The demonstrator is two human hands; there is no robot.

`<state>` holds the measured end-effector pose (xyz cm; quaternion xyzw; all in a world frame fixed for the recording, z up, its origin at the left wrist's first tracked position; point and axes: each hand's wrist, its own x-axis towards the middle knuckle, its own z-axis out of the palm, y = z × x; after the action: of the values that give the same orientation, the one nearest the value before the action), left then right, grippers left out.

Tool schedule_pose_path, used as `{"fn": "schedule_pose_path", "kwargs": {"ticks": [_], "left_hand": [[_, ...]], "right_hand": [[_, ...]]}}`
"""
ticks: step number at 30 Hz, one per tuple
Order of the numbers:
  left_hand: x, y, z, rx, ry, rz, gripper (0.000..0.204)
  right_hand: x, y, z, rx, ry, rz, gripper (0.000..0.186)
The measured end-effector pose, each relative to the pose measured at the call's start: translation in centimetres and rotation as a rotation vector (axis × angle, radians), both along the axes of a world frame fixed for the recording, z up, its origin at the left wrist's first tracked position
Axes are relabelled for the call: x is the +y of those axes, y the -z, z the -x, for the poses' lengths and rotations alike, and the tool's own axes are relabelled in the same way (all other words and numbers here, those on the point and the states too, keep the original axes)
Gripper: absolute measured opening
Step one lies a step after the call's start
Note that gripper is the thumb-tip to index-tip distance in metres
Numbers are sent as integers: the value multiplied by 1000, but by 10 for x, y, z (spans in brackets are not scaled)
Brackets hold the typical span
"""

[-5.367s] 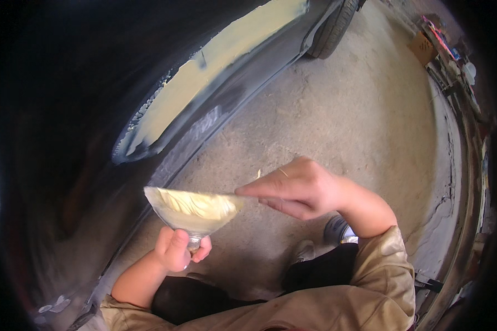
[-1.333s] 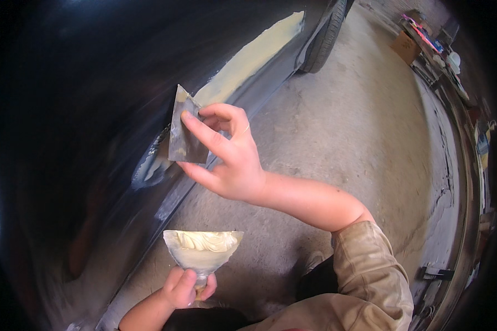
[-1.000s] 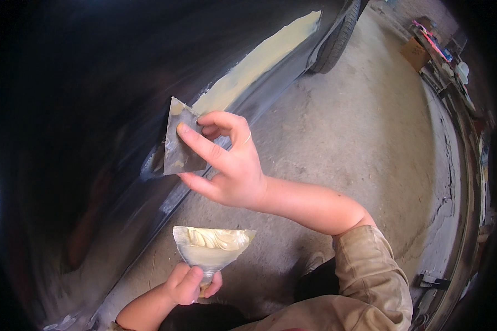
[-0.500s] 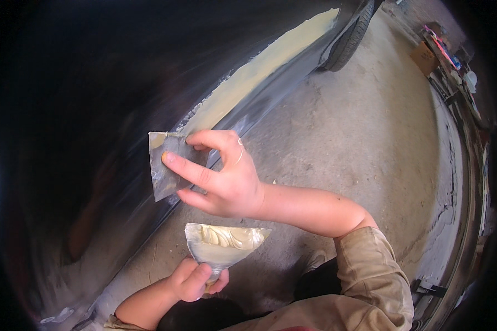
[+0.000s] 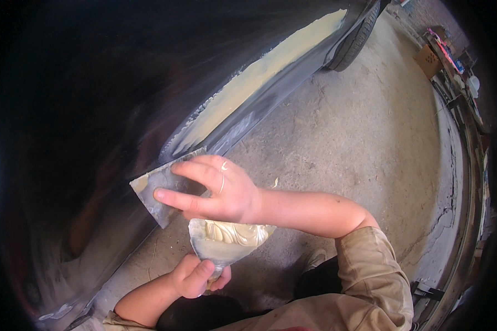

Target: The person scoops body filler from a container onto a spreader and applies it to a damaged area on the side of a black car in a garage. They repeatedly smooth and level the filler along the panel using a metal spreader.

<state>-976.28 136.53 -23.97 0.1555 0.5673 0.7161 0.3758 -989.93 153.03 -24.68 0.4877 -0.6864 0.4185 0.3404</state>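
Note:
A flat grey spreader with cream smears is pinched in my right hand, fingers splayed across its face. It lies by the lower side of a dark car body, just below the near end of a long cream filler strip. Lower down, my left hand grips the handle of a wide putty knife. A thick ridge of cream filler rests along that knife's broad edge. My right hand's thumb is mostly hidden.
A car tyre stands beyond the strip's far end. Concrete floor runs along the car's right side. Farther right, a cardboard box and assorted items sit by a long bench-like ledge. My shoe shows below my right arm.
My right hand has drawn the spreader down and toward me, tilting it and uncovering the near end of the filler strip. The left hand and putty knife have barely moved.

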Motion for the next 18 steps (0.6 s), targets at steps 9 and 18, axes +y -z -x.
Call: {"fn": "schedule_pose_path", "kwargs": {"ticks": [9,18], "left_hand": [[8,-7,3,10,10,-34,63],[24,-1,11,-70,-25,-21,67]], "right_hand": [[40,4,-18,3,-14,-200,50],[134,-22,-35,-1025,-266,617,32]]}}
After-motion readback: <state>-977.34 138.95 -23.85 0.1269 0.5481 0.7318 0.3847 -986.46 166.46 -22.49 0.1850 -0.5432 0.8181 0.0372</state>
